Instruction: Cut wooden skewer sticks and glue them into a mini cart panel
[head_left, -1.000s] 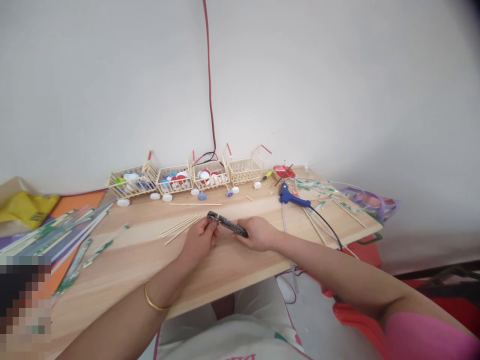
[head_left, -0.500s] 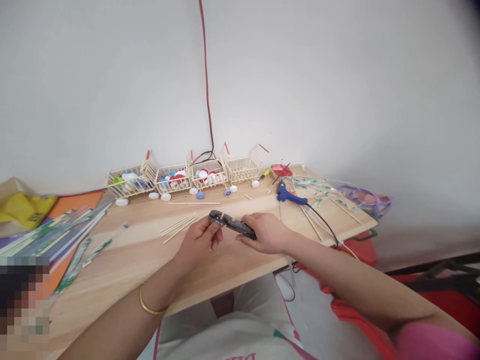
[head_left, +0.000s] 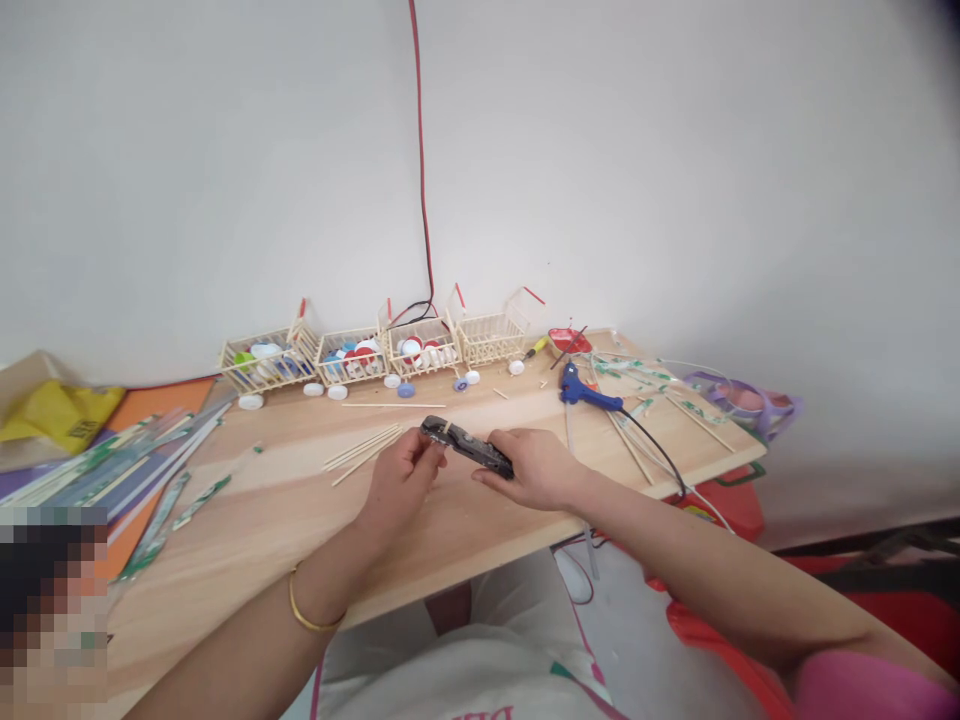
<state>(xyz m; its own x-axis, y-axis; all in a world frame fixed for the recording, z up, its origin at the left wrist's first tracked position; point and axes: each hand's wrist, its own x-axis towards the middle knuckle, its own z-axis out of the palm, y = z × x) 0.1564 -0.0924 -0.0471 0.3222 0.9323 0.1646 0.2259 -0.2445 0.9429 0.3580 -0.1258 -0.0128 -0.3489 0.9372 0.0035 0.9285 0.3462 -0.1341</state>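
While the lower end of a black hand tool (head_left: 474, 450) is clasped firmly by the right hand (head_left: 534, 468), its other end is met by the bent thumb and fingers of the left hand (head_left: 403, 475); whether anything is pinched in those fingers cannot be told. The tool is held above the wooden table (head_left: 262, 540), near the front edge, and a short pale piece (head_left: 448, 427) is seen across its head. A gold bangle (head_left: 300, 605) is worn on the left arm.

Just beside the left hand, a few thin sticks (head_left: 363, 449) are laid together, and between the tool's head and the back edge a single stick (head_left: 394, 405) is placed. Along the back edge, four stick carts (head_left: 491, 348) are lined up, the three leftmost loaded with coloured pieces (head_left: 262, 355); white and blue discs (head_left: 406, 390) are set by them. Farther right, a yellow-handled tool (head_left: 535, 348) and a red dish (head_left: 570, 341) are placed near the same edge. Beyond the right hand, a blue glue gun (head_left: 590, 395) is rested, its black cord (head_left: 654, 446) led to the front edge. Toward the right edge, plastic wrappers (head_left: 626, 371) are scattered. The left end is covered by wrapped sticks (head_left: 139, 460) and an orange sheet (head_left: 184, 398).
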